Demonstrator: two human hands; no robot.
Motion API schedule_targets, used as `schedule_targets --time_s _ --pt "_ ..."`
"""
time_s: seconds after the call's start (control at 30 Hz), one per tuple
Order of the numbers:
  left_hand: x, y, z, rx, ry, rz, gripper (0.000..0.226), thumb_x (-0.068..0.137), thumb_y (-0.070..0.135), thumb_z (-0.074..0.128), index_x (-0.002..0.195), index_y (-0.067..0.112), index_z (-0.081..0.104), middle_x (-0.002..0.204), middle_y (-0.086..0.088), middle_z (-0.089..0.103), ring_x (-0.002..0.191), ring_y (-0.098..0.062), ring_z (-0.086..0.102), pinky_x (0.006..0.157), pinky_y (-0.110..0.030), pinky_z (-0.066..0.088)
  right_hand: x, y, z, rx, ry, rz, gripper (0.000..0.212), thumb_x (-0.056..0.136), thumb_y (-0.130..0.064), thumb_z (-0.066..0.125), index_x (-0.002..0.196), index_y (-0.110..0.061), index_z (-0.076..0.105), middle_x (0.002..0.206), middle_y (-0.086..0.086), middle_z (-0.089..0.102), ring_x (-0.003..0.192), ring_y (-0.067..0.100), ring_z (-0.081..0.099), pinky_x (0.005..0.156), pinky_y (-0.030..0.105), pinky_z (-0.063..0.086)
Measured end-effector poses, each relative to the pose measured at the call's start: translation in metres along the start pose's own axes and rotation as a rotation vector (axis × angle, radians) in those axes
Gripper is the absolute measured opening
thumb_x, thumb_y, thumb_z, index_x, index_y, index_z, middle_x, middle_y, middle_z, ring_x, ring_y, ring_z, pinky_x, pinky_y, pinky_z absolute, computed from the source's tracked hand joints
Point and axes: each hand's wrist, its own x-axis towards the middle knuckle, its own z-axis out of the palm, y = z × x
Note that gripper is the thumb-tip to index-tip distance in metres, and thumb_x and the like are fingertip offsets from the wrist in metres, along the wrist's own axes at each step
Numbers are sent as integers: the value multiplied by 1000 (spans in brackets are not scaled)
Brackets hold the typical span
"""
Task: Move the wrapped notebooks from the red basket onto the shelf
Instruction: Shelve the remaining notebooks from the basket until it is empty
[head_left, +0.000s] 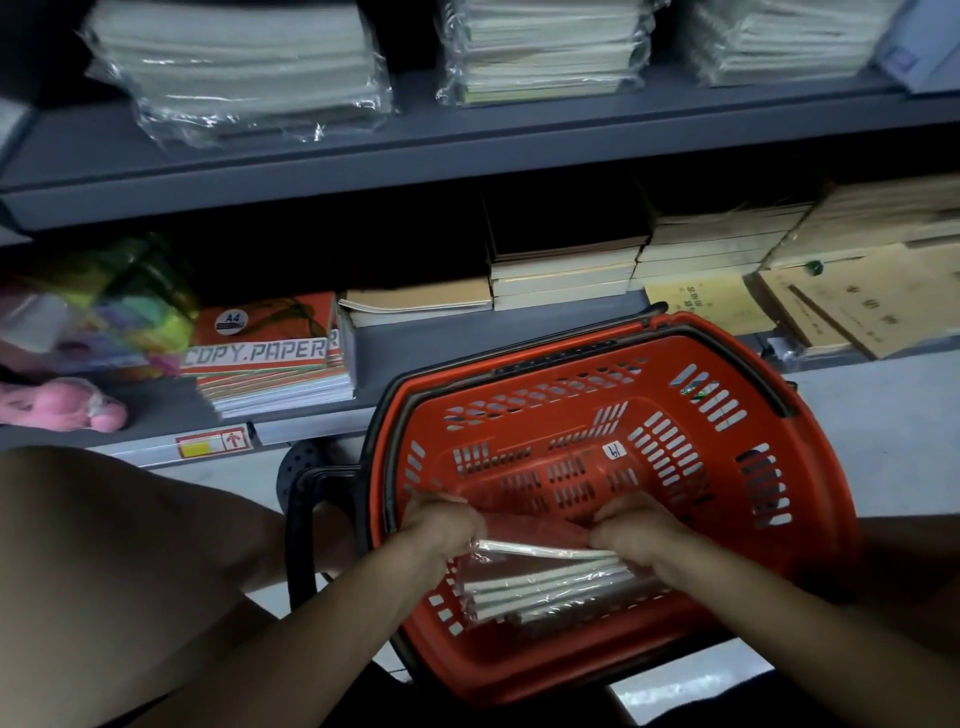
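Note:
A red basket (727, 519) sits low in front of me, tilted toward the shelves. Inside its near end lies a bundle of wrapped notebooks (545, 582) in clear plastic, white page edges showing. My left hand (441, 525) grips the bundle's left end. Its right end is held by my right hand (639, 530). The grey shelf (467, 140) above holds three stacks of plastic-wrapped notebooks (239, 67). The far half of the basket shows only its slotted bottom.
The lower shelf (415, 343) carries a copy paper pack (270, 353), stacked notebooks (566, 270) and brown booklets (841, 306). Colourful items and a pink toy (67, 405) lie at the left. My knee (104, 571) fills the lower left. Black basket handles (301, 519) hang beside it.

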Motion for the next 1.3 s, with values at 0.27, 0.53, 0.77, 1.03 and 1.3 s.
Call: schedule_targets --time_s 0.27,0.53,0.77,1.03,1.3 --pt "-45 41 -33 -290 -242 74 26 71 -14 73 97 -8 74 109 -21 74 104 -25 69 64 -23 57 -43 -30 -61 892 -90 158 21 86 13 62 75 -4 59 76 11 57 71 17 51 60 25 46" --pt "-118 61 -67 -427 -476 353 41 75 7 78 114 -6 71 123 -22 68 110 -28 61 84 -30 56 -144 -52 -116 943 -187 -232 25 90 -5 64 111 9 66 101 21 65 73 22 60 58 27 51" --pt "-157 67 -82 -557 -532 593 48 82 7 69 129 17 63 124 -7 71 87 -19 67 46 -24 54 -200 -69 -121 868 -47 -531 28 79 -10 71 104 1 73 95 18 76 64 29 70 51 29 57" --pt "-158 66 -117 -754 -535 822 58 72 9 79 127 21 65 136 4 65 59 -13 67 34 -23 47 -206 -102 -100 771 -110 -789 47 81 -13 66 128 -18 64 104 17 77 68 35 71 57 29 60" --pt "-149 87 -174 -782 -374 921 56 81 6 63 133 25 61 137 6 63 70 -7 67 39 -19 44 -192 -174 -73 757 -182 -960 56 81 -15 66 136 -18 57 106 16 77 72 37 73 58 29 61"
